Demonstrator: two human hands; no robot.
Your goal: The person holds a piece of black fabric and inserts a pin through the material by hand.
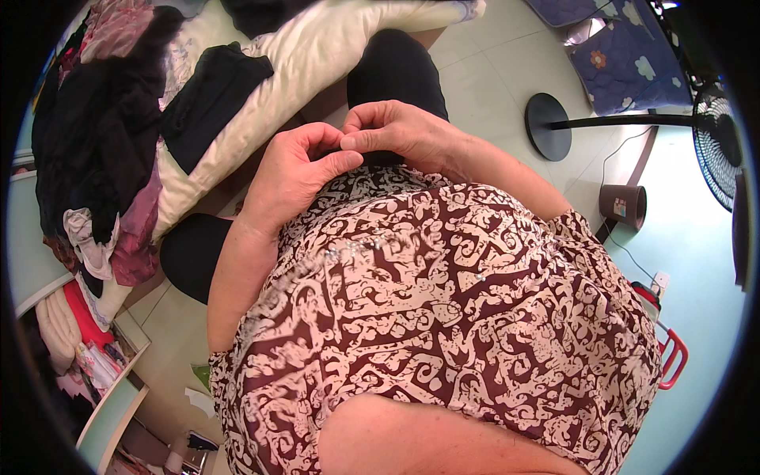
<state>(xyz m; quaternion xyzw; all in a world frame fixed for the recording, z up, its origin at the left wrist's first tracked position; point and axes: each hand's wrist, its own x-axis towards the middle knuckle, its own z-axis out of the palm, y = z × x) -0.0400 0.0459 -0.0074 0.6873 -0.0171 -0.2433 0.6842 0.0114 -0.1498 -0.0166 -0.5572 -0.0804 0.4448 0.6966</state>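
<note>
My left hand (291,172) and my right hand (404,133) meet in front of my lap, thumbs and forefingers brought together at the tips. Whether something small, such as a thread, is pinched between them is too fine to make out. Just below the hands lies the hem of my brown-and-cream patterned blouse (439,267). Black trousers cover my knees (395,65), which are spread on either side of the hands. Ahead and to the left, a black garment (217,101) lies on a cream quilt (297,71) at the bed's edge.
Dark clothes (101,130), a purple garment (139,243) and a pale bra (89,237) are heaped on the bed. Open drawers (113,409) with folded clothes stand at left. Right are a standing fan (549,127), a brown bin (620,205) and a blue floral quilted pad (629,71).
</note>
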